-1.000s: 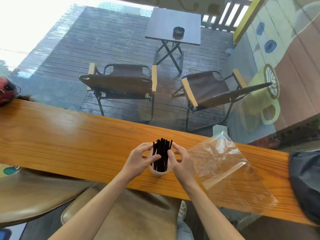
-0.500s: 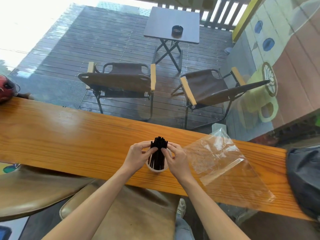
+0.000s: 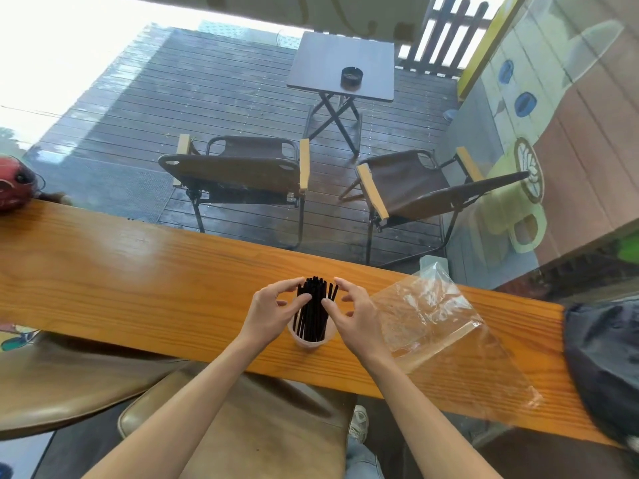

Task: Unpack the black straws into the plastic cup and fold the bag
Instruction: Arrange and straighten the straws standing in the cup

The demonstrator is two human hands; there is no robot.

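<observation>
A bundle of black straws (image 3: 314, 307) stands upright in a small translucent plastic cup (image 3: 308, 341) on the wooden counter (image 3: 138, 271). My left hand (image 3: 273, 311) and my right hand (image 3: 352, 312) flank the bundle, thumbs and fingertips touching the straws on both sides near their upper half. The clear plastic bag (image 3: 446, 340) lies flat and open on the counter just right of my right hand, one corner lifted toward the window.
A dark bag (image 3: 608, 368) rests at the counter's right end. A red helmet-like object (image 3: 14, 184) sits at the far left. Brown stools (image 3: 242, 426) stand below the counter's near edge. Beyond the glass are two folding chairs and a small table.
The straws were gathered into a tighter bundle, then loosened slightly at the top. Both hands stayed at the cup, fingers shifting around the straws. The bag has not moved.
</observation>
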